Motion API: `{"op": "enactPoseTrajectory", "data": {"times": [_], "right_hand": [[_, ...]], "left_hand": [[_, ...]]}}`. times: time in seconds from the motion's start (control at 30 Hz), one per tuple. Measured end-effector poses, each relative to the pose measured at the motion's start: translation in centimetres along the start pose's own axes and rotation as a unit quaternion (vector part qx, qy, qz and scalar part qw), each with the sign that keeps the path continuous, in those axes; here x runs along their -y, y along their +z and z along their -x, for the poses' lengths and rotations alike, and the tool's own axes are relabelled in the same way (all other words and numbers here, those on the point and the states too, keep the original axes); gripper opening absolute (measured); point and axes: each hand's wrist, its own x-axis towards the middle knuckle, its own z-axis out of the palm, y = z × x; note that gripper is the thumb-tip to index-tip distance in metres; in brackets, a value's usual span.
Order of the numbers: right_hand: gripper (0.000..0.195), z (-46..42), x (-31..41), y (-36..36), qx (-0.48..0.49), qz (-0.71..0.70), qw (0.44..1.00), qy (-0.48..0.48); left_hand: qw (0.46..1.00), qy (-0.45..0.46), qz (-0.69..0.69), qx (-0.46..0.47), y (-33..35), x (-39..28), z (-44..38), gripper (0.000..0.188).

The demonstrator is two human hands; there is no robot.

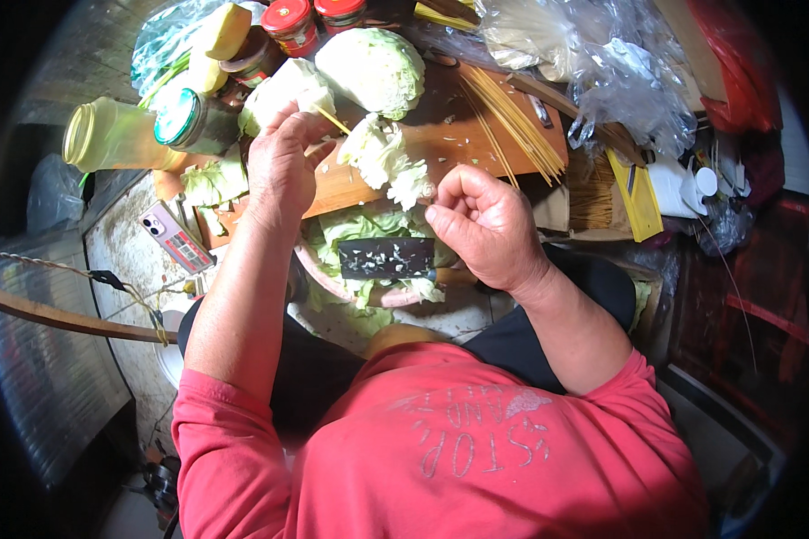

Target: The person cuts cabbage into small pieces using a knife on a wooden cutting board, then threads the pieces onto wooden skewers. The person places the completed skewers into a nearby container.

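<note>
My left hand holds a thin wooden skewer, on which pale cabbage pieces are threaded. At the far end of these pieces is my right hand, its fingertips pinched at a ruffled bit of cabbage leaf. Below them a cleaver with cabbage bits on its dark blade lies across a pink-rimmed basin of cabbage leaves. Beyond my hands a cabbage head and a second pale cabbage piece rest on the wooden cutting board.
Bare skewers lie across the board's right side. At the left stand a green-lidded jar, a yellowish plastic jar and a phone. Red-lidded jars are at the back; plastic bags and a box of skewers are on the right.
</note>
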Motion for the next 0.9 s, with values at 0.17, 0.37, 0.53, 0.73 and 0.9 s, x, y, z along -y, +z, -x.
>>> {"op": "enactPoseTrajectory", "data": {"times": [0.17,0.37,0.53,0.73,0.9], "right_hand": [[0.011,0.2,-0.1,0.1,0.021,0.014,1.0,-0.008],[0.012,0.1,-0.1,0.2,0.003,0.018,1.0,-0.009],[0.012,0.1,-0.2,0.2,0.003,0.023,1.0,-0.006],[0.012,0.2,-0.2,0.2,0.005,0.017,1.0,0.006],[0.012,0.5,-0.5,0.6,0.015,-0.01,1.0,0.004]], "left_hand": [[0.995,0.017,0.087,0.045,-0.4,-0.4,-0.4,0.031],[0.995,0.05,0.08,0.009,0.2,-0.7,0.0,0.029],[0.994,0.077,0.057,0.044,0.0,-0.9,-0.3,0.034],[0.983,0.175,-0.047,0.02,0.7,-0.7,0.2,0.041],[0.976,0.184,-0.116,0.022,0.9,-0.4,0.7,0.042]]}}
